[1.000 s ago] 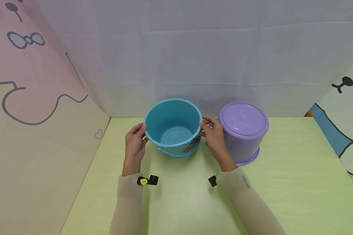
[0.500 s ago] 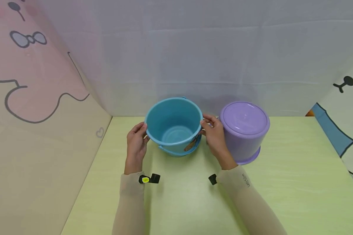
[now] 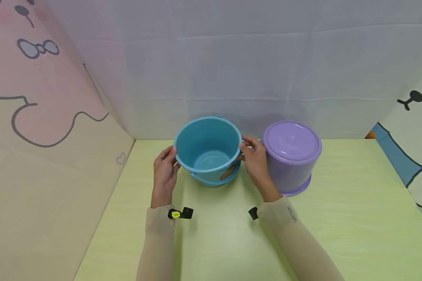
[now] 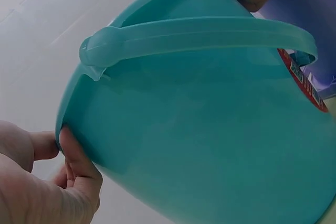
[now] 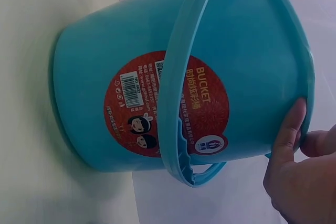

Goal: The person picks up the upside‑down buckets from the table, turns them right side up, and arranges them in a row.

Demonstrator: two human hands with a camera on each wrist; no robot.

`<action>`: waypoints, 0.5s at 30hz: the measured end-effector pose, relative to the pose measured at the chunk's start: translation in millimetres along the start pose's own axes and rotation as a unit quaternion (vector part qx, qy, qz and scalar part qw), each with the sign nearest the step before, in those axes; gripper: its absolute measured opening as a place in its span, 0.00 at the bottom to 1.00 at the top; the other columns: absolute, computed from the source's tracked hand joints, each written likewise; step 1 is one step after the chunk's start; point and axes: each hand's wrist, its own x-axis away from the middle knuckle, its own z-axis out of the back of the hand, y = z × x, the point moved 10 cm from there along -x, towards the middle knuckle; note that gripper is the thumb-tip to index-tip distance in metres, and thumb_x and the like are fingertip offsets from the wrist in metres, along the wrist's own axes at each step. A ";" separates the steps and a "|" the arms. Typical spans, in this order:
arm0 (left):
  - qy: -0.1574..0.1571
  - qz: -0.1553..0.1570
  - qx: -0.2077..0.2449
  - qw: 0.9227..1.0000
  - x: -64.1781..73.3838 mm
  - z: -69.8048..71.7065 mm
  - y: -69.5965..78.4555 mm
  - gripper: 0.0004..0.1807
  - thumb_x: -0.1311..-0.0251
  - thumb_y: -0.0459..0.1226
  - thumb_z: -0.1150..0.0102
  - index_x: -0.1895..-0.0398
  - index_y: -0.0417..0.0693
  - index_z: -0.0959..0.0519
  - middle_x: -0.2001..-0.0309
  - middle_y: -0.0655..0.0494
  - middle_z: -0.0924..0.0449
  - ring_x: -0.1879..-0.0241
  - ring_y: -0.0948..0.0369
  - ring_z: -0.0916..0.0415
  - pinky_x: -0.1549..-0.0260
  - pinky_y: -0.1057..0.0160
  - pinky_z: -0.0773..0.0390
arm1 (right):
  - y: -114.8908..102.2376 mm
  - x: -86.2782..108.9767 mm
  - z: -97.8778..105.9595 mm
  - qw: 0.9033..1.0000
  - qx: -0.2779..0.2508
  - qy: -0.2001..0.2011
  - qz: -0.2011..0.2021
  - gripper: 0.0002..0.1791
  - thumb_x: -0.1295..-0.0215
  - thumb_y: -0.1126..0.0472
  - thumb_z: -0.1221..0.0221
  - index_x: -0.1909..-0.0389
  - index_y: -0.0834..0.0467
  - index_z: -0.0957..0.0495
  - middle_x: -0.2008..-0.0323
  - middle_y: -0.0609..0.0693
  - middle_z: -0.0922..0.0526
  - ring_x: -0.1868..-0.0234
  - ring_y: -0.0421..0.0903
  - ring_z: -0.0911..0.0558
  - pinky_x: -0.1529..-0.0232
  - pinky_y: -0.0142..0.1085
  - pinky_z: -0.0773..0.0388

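Note:
A blue bucket stands upright on the table, its mouth facing up and its inside bare. Its handle hangs down along the near side. My left hand pinches the rim at the left, thumb on one side and fingers on the other, as the left wrist view shows. On the opposite side my right hand pinches the rim between thumb and fingers. A round red label reading BUCKET is on the bucket's wall in the right wrist view. Beside my right hand sits a purple bucket, upside down with its base up.
The pale green table ends at a grey-white cloth wall just behind both buckets. Printed cartoon panels flank the table at left and right. The purple bucket stands very close to the right hand.
Almost nothing differs. The head view has shifted slightly, and both hands keep their hold on the blue bucket's rim.

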 end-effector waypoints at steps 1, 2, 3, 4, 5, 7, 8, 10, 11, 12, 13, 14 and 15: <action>-0.001 0.002 0.003 1.000 0.1 0.0 -0.8 0.21 0.21 0.37 0.44 0.32 0.35 0.27 0.42 0.47 0.24 0.44 0.52 0.20 0.48 0.65 0.15 | -0.2 0.5 -0.4 1.000 -0.001 -0.001 0.001 0.20 0.20 0.71 0.46 0.33 0.71 0.26 0.55 0.58 0.26 0.69 0.37 0.19 0.68 0.27 0.17; -0.003 0.004 0.007 1.000 0.2 -0.1 -1.7 0.21 0.20 0.37 0.45 0.32 0.35 0.28 0.42 0.47 0.24 0.43 0.52 0.21 0.46 0.64 0.15 | 0.1 0.5 -0.6 1.000 0.000 -0.002 0.001 0.20 0.20 0.70 0.46 0.32 0.71 0.26 0.55 0.58 0.26 0.69 0.37 0.19 0.68 0.27 0.17; -0.004 0.005 0.011 1.000 0.3 0.0 -2.5 0.21 0.20 0.38 0.45 0.31 0.36 0.28 0.41 0.47 0.25 0.41 0.51 0.22 0.44 0.63 0.16 | 0.3 0.9 -1.0 1.000 0.000 -0.005 0.002 0.20 0.20 0.70 0.47 0.32 0.70 0.26 0.55 0.59 0.25 0.69 0.37 0.18 0.68 0.27 0.17; -0.005 0.006 0.014 1.000 0.4 -0.5 -3.3 0.21 0.20 0.38 0.46 0.31 0.36 0.28 0.40 0.47 0.25 0.40 0.51 0.22 0.41 0.61 0.17 | 0.4 1.1 -1.1 1.000 0.002 -0.009 0.002 0.20 0.19 0.70 0.47 0.31 0.70 0.27 0.55 0.59 0.25 0.69 0.38 0.18 0.67 0.28 0.16; -0.006 0.006 0.019 1.000 0.5 -1.1 -3.9 0.21 0.20 0.38 0.46 0.31 0.36 0.28 0.39 0.47 0.25 0.38 0.50 0.23 0.39 0.60 0.18 | 0.3 1.8 -1.3 1.000 0.004 -0.014 0.001 0.20 0.19 0.69 0.47 0.31 0.69 0.27 0.55 0.59 0.25 0.68 0.38 0.18 0.67 0.28 0.16; -0.007 0.006 0.026 1.000 1.0 -1.5 -5.3 0.21 0.19 0.39 0.47 0.31 0.37 0.28 0.38 0.47 0.25 0.37 0.50 0.24 0.36 0.58 0.21 | 1.5 3.8 -1.7 1.000 0.010 -0.028 -0.001 0.21 0.18 0.68 0.48 0.29 0.68 0.28 0.56 0.58 0.24 0.67 0.39 0.18 0.66 0.29 0.15; -0.009 0.004 0.029 1.000 1.6 -1.9 -5.9 0.21 0.19 0.40 0.47 0.31 0.38 0.28 0.38 0.47 0.25 0.36 0.50 0.25 0.35 0.57 0.21 | 2.7 4.9 -1.3 0.999 0.014 -0.035 -0.003 0.21 0.17 0.67 0.49 0.28 0.67 0.29 0.56 0.58 0.24 0.66 0.39 0.18 0.65 0.30 0.14; -0.012 -0.003 0.030 0.999 3.3 -1.6 -6.7 0.21 0.19 0.41 0.48 0.31 0.39 0.27 0.38 0.47 0.25 0.36 0.50 0.25 0.35 0.58 0.21 | 6.0 8.9 0.1 0.998 0.022 -0.051 -0.010 0.22 0.16 0.66 0.50 0.27 0.66 0.31 0.56 0.56 0.24 0.65 0.40 0.18 0.63 0.31 0.13; -0.013 -0.007 0.030 0.999 4.5 -0.6 -7.2 0.21 0.19 0.41 0.48 0.31 0.39 0.27 0.39 0.47 0.25 0.37 0.50 0.25 0.36 0.60 0.20 | 8.2 11.4 1.5 0.998 0.025 -0.059 -0.014 0.22 0.16 0.66 0.51 0.26 0.67 0.32 0.56 0.56 0.24 0.64 0.41 0.18 0.62 0.32 0.13; -0.012 -0.010 0.030 0.999 6.2 0.6 -7.8 0.20 0.18 0.42 0.49 0.32 0.39 0.26 0.40 0.47 0.25 0.39 0.51 0.24 0.39 0.62 0.19 | 10.2 14.5 3.1 0.997 0.028 -0.066 -0.018 0.22 0.15 0.66 0.52 0.26 0.67 0.33 0.56 0.57 0.24 0.64 0.42 0.18 0.61 0.32 0.12; -0.011 -0.014 0.030 0.999 8.1 1.9 -8.2 0.20 0.18 0.42 0.50 0.33 0.40 0.26 0.42 0.48 0.24 0.42 0.52 0.23 0.42 0.63 0.18 | 12.2 17.8 5.0 0.997 0.031 -0.073 -0.021 0.22 0.15 0.67 0.52 0.26 0.67 0.34 0.55 0.57 0.24 0.63 0.43 0.17 0.60 0.33 0.12; -0.010 -0.017 0.029 0.999 10.3 3.3 -8.7 0.19 0.18 0.42 0.50 0.34 0.40 0.25 0.44 0.49 0.24 0.45 0.54 0.22 0.46 0.65 0.17 | 13.9 21.3 7.0 0.996 0.034 -0.080 -0.023 0.22 0.15 0.67 0.53 0.26 0.68 0.34 0.55 0.59 0.24 0.62 0.44 0.17 0.59 0.34 0.12; -0.009 -0.020 0.026 0.999 12.6 5.0 -9.3 0.18 0.17 0.42 0.51 0.35 0.40 0.25 0.46 0.50 0.23 0.49 0.56 0.22 0.51 0.67 0.16 | 15.8 24.9 9.2 0.995 0.035 -0.085 -0.026 0.22 0.16 0.68 0.53 0.27 0.69 0.33 0.54 0.60 0.23 0.62 0.45 0.17 0.58 0.35 0.11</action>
